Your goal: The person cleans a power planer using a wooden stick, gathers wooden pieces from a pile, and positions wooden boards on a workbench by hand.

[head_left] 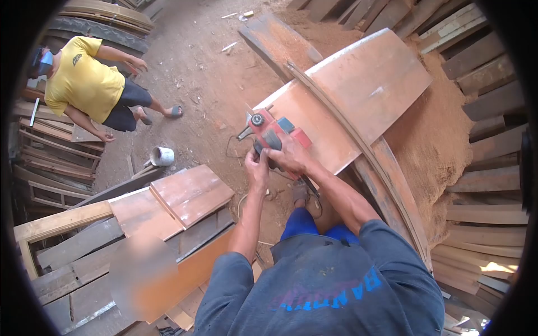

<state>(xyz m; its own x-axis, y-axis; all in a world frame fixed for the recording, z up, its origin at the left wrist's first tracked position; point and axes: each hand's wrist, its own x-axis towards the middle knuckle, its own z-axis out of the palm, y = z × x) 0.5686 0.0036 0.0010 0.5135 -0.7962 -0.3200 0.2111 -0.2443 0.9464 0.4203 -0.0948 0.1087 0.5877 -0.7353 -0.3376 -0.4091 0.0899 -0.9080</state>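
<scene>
A red electric hand planer with a black round knob and a blue part is held over the near left end of a wide wooden board. My right hand is wrapped round the planer's handle. Close beside it, my left hand has its fingers closed against the planer's dark lower side; its exact hold is partly hidden. A long narrow wooden strip lies across the board, to the right of the planer.
Sawdust is heaped on the right, near stacked planks. At left, wooden panels lie on a stack beside a white bucket. A person in a yellow shirt stands at upper left. A cord trails near my feet.
</scene>
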